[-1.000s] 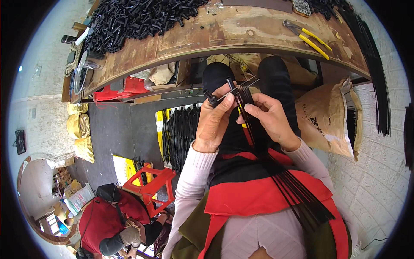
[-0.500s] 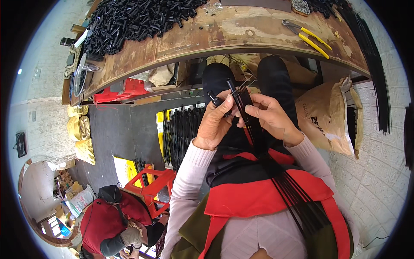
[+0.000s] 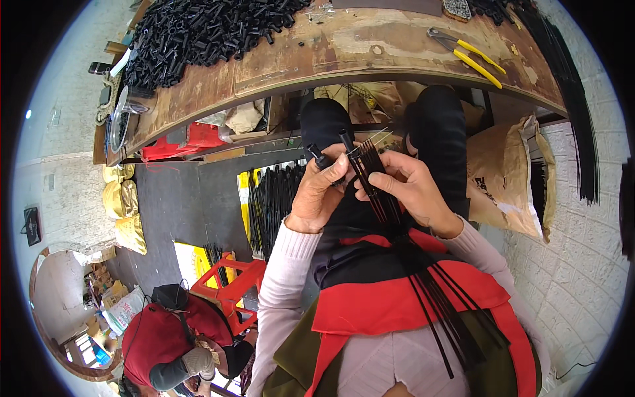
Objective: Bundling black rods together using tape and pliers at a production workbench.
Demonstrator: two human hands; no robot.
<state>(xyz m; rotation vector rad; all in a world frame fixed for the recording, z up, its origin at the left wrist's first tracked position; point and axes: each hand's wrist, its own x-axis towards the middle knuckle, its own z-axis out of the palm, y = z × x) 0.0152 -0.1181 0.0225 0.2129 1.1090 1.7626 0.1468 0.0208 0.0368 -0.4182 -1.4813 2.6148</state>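
My left hand [image 3: 313,200] is closed around a short black plastic tube [image 3: 319,156] with a flanged end. A second slim black tube [image 3: 345,137] stands up between my hands, against the tops of the ribs. My right hand [image 3: 423,193] grips a fanned bundle of thin black ribs [image 3: 433,291], which look like umbrella ribs, with its thumb lying across them. Their long ends trail down over my red and black apron [image 3: 370,308]. Thin pale wire ends [image 3: 380,133] stick out beside the rib tops. The fingertips behind the bundle are partly hidden.
On the wooden bench [image 3: 331,49] ahead lie a heap of black tubes [image 3: 198,40] and yellow-handled pliers [image 3: 466,56]. More ribs [image 3: 278,198] lie at left. A red stool [image 3: 228,288] and a co-worker in red [image 3: 165,344] are lower left. A paper sack [image 3: 503,178] stands right.
Both hands have shifted slightly, the left one a little to the left. The ribs have fanned out more at their tops, and their trailing ends have spread.
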